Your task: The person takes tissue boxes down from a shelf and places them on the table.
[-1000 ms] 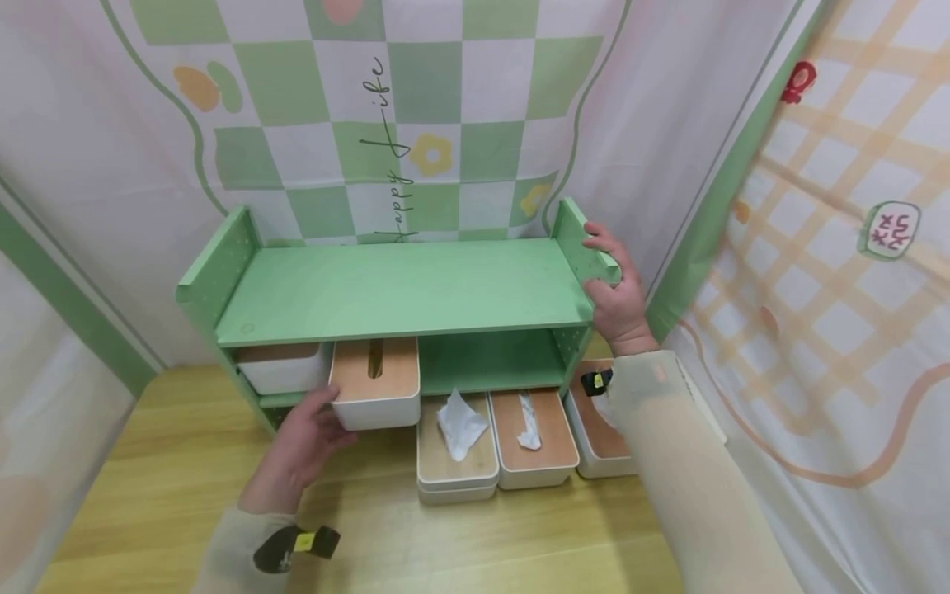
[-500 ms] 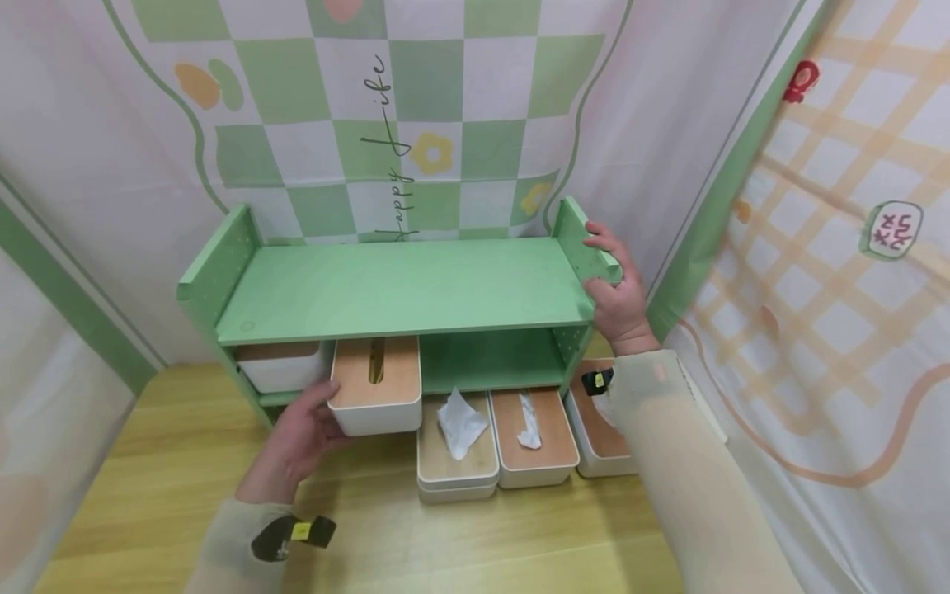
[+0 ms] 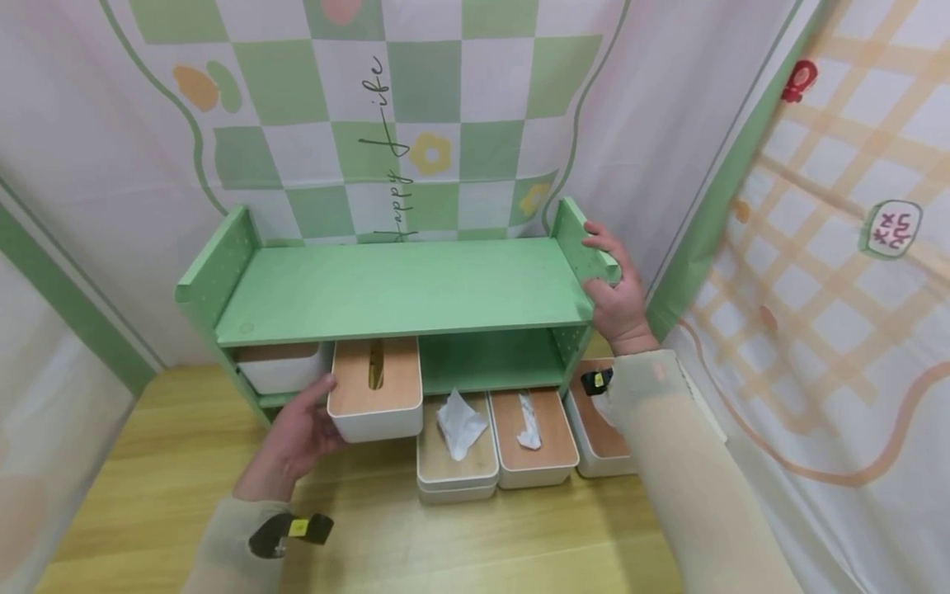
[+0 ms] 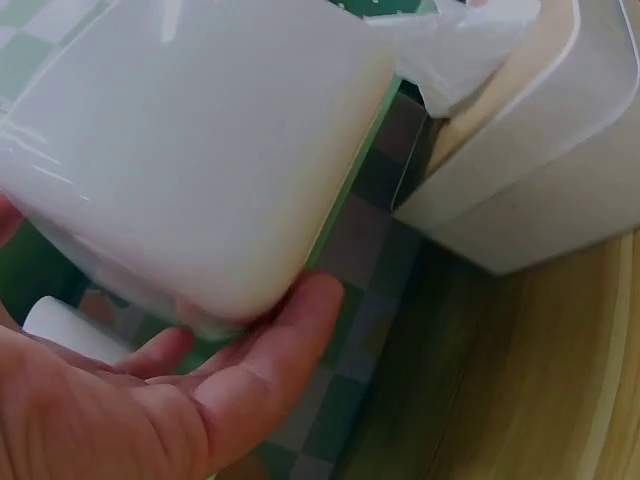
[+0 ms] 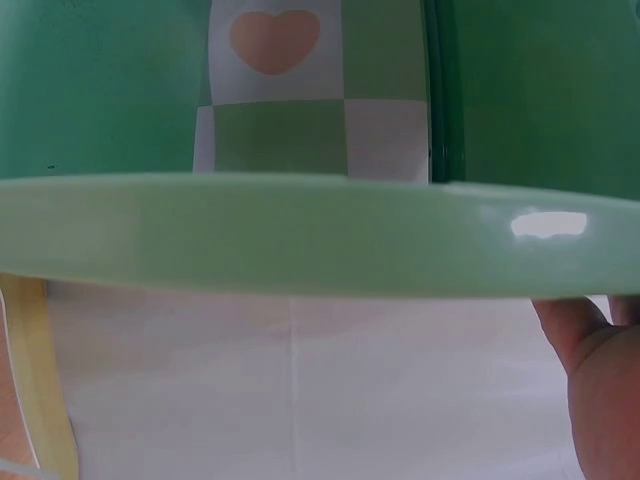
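Note:
My left hand (image 3: 300, 437) holds a white tissue box (image 3: 378, 425) with a wood-look lid and an oval slot, its thumb at the box's left side. The left wrist view shows fingers (image 4: 270, 365) under the box's lower edge. The box juts out from the lower level of a green two-tier shelf (image 3: 401, 289). A second white box (image 3: 282, 371) sits beside it at the shelf's left end. My right hand (image 3: 619, 301) grips the shelf's right side panel (image 3: 579, 243); in the right wrist view only part of that hand (image 5: 610, 390) shows beside the green edge.
In front of the shelf, on the wooden table (image 3: 356, 544), stand a tissue box (image 3: 456, 493) with a tissue poking up, another tissue box (image 3: 538, 477) and a third (image 3: 604, 466), partly behind my right forearm. A patterned curtain (image 3: 497, 82) hangs behind.
The tissue box in my left hand has come a little farther out of the shelf, towards me, with the hand moving along. My right hand stays on the side panel.

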Motion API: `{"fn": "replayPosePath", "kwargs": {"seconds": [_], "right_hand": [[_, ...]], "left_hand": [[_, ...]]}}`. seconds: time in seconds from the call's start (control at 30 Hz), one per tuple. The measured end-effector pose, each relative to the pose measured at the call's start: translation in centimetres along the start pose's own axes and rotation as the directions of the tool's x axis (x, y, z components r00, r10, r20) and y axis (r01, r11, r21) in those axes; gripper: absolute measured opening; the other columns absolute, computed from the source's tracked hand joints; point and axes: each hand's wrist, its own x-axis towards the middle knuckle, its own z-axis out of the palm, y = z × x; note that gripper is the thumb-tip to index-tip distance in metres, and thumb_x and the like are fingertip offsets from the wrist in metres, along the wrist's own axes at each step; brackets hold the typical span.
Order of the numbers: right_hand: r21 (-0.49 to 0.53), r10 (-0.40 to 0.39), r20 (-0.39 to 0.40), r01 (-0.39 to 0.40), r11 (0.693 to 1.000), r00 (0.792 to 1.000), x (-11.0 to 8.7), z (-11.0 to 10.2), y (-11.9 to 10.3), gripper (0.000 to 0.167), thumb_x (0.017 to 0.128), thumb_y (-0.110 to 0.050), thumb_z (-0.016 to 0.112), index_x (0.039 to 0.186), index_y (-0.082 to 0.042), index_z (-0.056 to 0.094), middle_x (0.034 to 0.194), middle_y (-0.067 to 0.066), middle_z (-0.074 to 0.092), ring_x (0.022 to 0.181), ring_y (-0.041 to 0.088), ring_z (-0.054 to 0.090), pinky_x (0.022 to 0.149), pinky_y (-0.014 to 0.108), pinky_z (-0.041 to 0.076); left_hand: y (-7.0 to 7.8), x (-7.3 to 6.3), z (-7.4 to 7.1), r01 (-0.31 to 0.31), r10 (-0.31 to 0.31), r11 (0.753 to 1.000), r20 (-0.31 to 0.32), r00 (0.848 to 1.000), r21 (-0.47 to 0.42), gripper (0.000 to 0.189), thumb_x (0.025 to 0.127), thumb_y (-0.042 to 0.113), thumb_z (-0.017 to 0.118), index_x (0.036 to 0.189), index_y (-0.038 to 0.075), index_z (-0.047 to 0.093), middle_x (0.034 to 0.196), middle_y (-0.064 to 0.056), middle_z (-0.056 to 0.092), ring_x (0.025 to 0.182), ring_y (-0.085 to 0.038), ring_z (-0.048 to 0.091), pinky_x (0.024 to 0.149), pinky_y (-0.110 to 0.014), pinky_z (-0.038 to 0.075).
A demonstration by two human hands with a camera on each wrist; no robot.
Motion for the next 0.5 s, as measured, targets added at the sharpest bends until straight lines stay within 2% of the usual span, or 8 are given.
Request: {"fn": "replayPosePath", "kwargs": {"seconds": [0.1, 0.23, 0.33, 0.4, 0.5], "right_hand": [[-0.004, -0.001, 0.002, 0.001, 1.0, 1.0, -0.02, -0.01, 0.02, 0.057, 0.077, 0.011, 0.046, 0.132, 0.0, 0.054, 0.155, 0.002, 0.039, 0.142, 0.016, 0.031, 0.045, 0.024, 0.029], [0.001, 0.004, 0.002, -0.004, 1.0, 1.0, -0.04, -0.07, 0.26, 0.056, 0.078, 0.012, 0.046, 0.132, 0.001, 0.054, 0.155, 0.004, 0.038, 0.143, 0.015, 0.029, 0.058, 0.023, 0.037], [-0.001, 0.011, 0.0, -0.011, 1.0, 1.0, -0.02, -0.14, 0.44, 0.056, 0.078, 0.012, 0.045, 0.132, 0.003, 0.053, 0.156, 0.006, 0.038, 0.143, 0.015, 0.029, 0.061, 0.023, 0.038], [-0.01, 0.018, -0.001, -0.018, 1.0, 1.0, -0.01, -0.13, 0.37, 0.055, 0.078, 0.012, 0.045, 0.132, 0.004, 0.052, 0.156, 0.006, 0.037, 0.143, 0.015, 0.029, 0.058, 0.023, 0.037], [-0.014, 0.025, -0.002, -0.025, 1.0, 1.0, 0.04, -0.13, 0.22, 0.055, 0.079, 0.012, 0.044, 0.132, 0.004, 0.052, 0.156, 0.006, 0.037, 0.143, 0.015, 0.029, 0.061, 0.023, 0.037]], "left_hand": [[0.07, 0.09, 0.03, 0.001, -0.001, 1.0, 0.005, 1.0, 0.027, 0.091, 0.096, 0.058, 0.055, 0.157, 0.002, 0.019, 0.143, -0.034, 0.042, 0.121, -0.043, 0.055, 0.096, -0.055, 0.048], [0.18, 0.21, -0.01, 0.004, -0.005, 0.999, 0.025, 1.0, 0.049, 0.093, 0.096, 0.058, 0.056, 0.158, 0.002, 0.016, 0.145, -0.034, 0.041, 0.123, -0.043, 0.053, 0.095, -0.055, 0.048], [0.25, 0.23, -0.05, 0.01, -0.012, 0.999, 0.032, 0.999, 0.053, 0.091, 0.097, 0.055, 0.056, 0.158, 0.001, 0.017, 0.145, -0.034, 0.041, 0.12, -0.041, 0.055, 0.094, -0.053, 0.05], [0.25, 0.24, -0.09, 0.017, -0.018, 0.998, 0.033, 0.999, 0.054, 0.088, 0.097, 0.054, 0.056, 0.158, 0.001, 0.019, 0.144, -0.033, 0.043, 0.117, -0.038, 0.058, 0.092, -0.052, 0.051], [0.25, 0.19, -0.15, 0.022, -0.023, 0.998, 0.029, 0.999, 0.061, 0.089, 0.097, 0.058, 0.053, 0.157, 0.001, 0.02, 0.144, -0.034, 0.043, 0.115, -0.037, 0.059, 0.091, -0.052, 0.052]]}}
